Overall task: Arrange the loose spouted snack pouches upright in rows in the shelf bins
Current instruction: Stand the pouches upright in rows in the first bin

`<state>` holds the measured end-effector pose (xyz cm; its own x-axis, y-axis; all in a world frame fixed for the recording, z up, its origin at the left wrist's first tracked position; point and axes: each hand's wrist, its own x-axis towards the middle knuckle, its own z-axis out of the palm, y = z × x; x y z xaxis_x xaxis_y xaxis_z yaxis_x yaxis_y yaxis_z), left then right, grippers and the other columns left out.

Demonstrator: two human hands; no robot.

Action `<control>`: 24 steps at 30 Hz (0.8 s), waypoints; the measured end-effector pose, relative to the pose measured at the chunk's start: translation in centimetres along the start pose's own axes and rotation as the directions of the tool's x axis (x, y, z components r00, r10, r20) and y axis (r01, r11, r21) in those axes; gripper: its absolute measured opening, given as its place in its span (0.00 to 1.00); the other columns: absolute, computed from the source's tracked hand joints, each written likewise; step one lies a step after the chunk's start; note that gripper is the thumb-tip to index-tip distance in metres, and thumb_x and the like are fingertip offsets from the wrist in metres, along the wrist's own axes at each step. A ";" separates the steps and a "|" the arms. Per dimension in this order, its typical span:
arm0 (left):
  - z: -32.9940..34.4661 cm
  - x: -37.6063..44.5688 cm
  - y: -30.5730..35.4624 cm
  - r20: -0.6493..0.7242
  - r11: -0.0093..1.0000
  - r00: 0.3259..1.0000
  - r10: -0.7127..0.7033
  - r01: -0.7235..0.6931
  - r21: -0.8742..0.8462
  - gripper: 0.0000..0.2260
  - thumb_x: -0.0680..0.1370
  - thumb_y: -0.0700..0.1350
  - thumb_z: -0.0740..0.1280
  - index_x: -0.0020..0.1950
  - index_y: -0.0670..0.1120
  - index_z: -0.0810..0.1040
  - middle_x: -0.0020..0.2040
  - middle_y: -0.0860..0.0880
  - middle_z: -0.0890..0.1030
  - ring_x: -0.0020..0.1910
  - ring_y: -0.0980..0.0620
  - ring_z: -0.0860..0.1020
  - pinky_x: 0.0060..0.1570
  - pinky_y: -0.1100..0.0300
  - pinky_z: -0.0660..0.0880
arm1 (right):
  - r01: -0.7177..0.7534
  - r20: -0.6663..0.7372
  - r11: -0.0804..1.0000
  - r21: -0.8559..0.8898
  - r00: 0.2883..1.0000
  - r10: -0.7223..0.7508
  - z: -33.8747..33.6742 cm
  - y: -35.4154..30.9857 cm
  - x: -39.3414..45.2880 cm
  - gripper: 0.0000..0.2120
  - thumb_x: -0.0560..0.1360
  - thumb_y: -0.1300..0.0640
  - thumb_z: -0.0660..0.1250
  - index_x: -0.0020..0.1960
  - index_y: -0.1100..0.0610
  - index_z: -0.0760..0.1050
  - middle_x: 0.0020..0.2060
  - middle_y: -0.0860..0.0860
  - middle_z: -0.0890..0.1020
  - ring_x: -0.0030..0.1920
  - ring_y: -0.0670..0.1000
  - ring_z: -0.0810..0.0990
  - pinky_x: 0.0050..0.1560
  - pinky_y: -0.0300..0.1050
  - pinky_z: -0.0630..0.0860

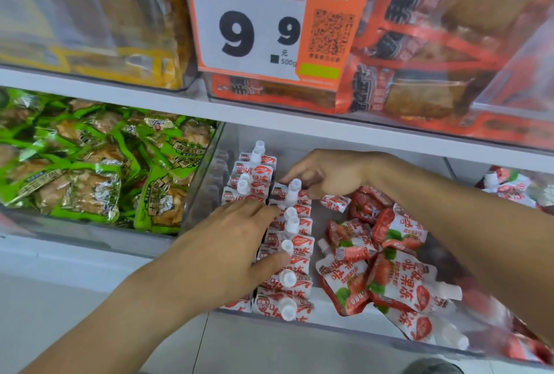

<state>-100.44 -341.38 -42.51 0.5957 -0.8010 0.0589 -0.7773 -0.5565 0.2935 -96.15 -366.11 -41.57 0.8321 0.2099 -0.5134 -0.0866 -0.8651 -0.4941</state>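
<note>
Red-and-white spouted pouches fill a clear shelf bin (207,188). Two rows of upright pouches (295,253) with white caps stand at the bin's left side. A loose pile of pouches (386,265) lies flat on the right. My left hand (227,247) lies flat with straight fingers over the upright rows, touching their tops. My right hand (326,174) reaches in from the right and pinches the top of an upright pouch (292,192) at the back of the second row.
A bin of green snack packets (90,164) sits to the left. Another bin with similar spouted pouches (509,185) is at the far right. The shelf above (269,116) carries orange and yellow packs and a 9.9 price card (254,23) close overhead.
</note>
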 end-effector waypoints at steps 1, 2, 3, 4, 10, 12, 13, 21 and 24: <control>0.0 0.1 0.0 0.006 1.000 1.000 -0.006 0.006 -0.001 0.29 0.76 0.68 0.54 0.74 0.56 0.60 0.68 0.57 0.69 0.67 0.56 0.66 0.67 0.60 0.64 | -0.001 0.029 1.000 -0.013 1.000 0.001 0.0 -0.1 -0.4 0.28 0.76 0.68 0.68 0.71 0.47 0.72 0.62 0.45 0.81 0.63 0.44 0.78 0.67 0.50 0.74; -0.1 0.3 0.1 0.009 1.000 1.000 -0.009 0.009 -0.002 0.30 0.76 0.68 0.53 0.74 0.56 0.59 0.69 0.56 0.69 0.68 0.56 0.66 0.67 0.60 0.64 | 0.009 0.045 1.000 -0.026 0.999 -0.008 0.1 -0.1 -0.8 0.30 0.75 0.67 0.68 0.72 0.46 0.70 0.65 0.44 0.78 0.66 0.43 0.75 0.68 0.48 0.72; -0.1 0.3 0.2 0.015 1.000 1.000 -0.010 0.010 -0.001 0.30 0.75 0.69 0.53 0.74 0.56 0.59 0.69 0.56 0.68 0.68 0.55 0.66 0.67 0.60 0.64 | 0.019 0.034 0.999 -0.043 0.999 -0.018 0.1 -0.2 -1.2 0.30 0.75 0.66 0.69 0.73 0.46 0.69 0.68 0.43 0.75 0.68 0.41 0.72 0.69 0.45 0.70; -0.2 0.4 0.2 0.021 1.000 1.000 -0.007 0.007 0.000 0.31 0.76 0.68 0.54 0.75 0.56 0.59 0.69 0.56 0.68 0.68 0.55 0.65 0.67 0.60 0.64 | 0.019 -0.016 0.996 -0.083 1.000 -0.021 0.1 -0.3 -1.8 0.30 0.75 0.63 0.71 0.74 0.47 0.68 0.69 0.42 0.73 0.68 0.40 0.70 0.68 0.40 0.67; -0.3 0.7 0.4 0.033 1.000 0.999 -0.008 0.008 0.001 0.30 0.77 0.67 0.56 0.75 0.55 0.59 0.70 0.55 0.69 0.69 0.55 0.66 0.67 0.60 0.64 | -0.174 -0.346 0.882 -0.437 0.938 0.014 0.7 0.8 -3.8 0.31 0.71 0.42 0.70 0.71 0.52 0.70 0.66 0.50 0.76 0.67 0.54 0.73 0.65 0.48 0.73; -0.3 0.9 0.5 0.031 1.000 1.000 -0.002 0.002 0.010 0.29 0.77 0.66 0.56 0.75 0.55 0.60 0.69 0.55 0.69 0.68 0.55 0.67 0.67 0.60 0.64 | -0.169 -0.382 0.839 -0.517 0.923 -0.049 1.7 1.1 -3.6 0.18 0.72 0.48 0.66 0.60 0.53 0.77 0.56 0.53 0.81 0.57 0.57 0.78 0.55 0.51 0.78; -0.2 1.0 0.5 0.031 1.000 0.999 -0.004 0.004 0.009 0.29 0.77 0.66 0.57 0.75 0.55 0.60 0.69 0.55 0.69 0.68 0.55 0.67 0.67 0.60 0.64 | -0.166 -0.403 0.820 -0.548 0.911 -0.084 2.1 1.1 -3.6 0.13 0.72 0.52 0.65 0.55 0.53 0.77 0.52 0.54 0.82 0.52 0.57 0.80 0.50 0.52 0.78; -0.1 1.0 0.3 0.021 1.000 1.000 0.003 -0.003 0.002 0.29 0.77 0.67 0.57 0.74 0.54 0.63 0.66 0.55 0.71 0.65 0.55 0.69 0.64 0.60 0.66 | -0.150 -0.365 0.777 -0.611 0.925 -0.108 3.2 2.6 -4.3 0.07 0.70 0.49 0.72 0.45 0.51 0.78 0.40 0.50 0.75 0.55 0.51 0.71 0.46 0.44 0.68; -0.1 0.9 0.1 0.018 1.000 1.000 0.009 -0.008 -0.027 0.28 0.76 0.67 0.57 0.73 0.55 0.64 0.65 0.56 0.72 0.64 0.56 0.70 0.62 0.61 0.68 | -0.165 -0.422 0.893 -0.418 0.906 -0.030 2.3 2.5 -4.9 0.14 0.71 0.56 0.70 0.56 0.47 0.79 0.50 0.52 0.79 0.57 0.53 0.73 0.52 0.47 0.73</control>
<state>-100.01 -342.12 -42.34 0.5853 -0.8096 0.0442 -0.7764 -0.5438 0.3186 -101.74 -368.28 -41.94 0.9878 0.0238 -0.1541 0.0142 -0.9979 -0.0634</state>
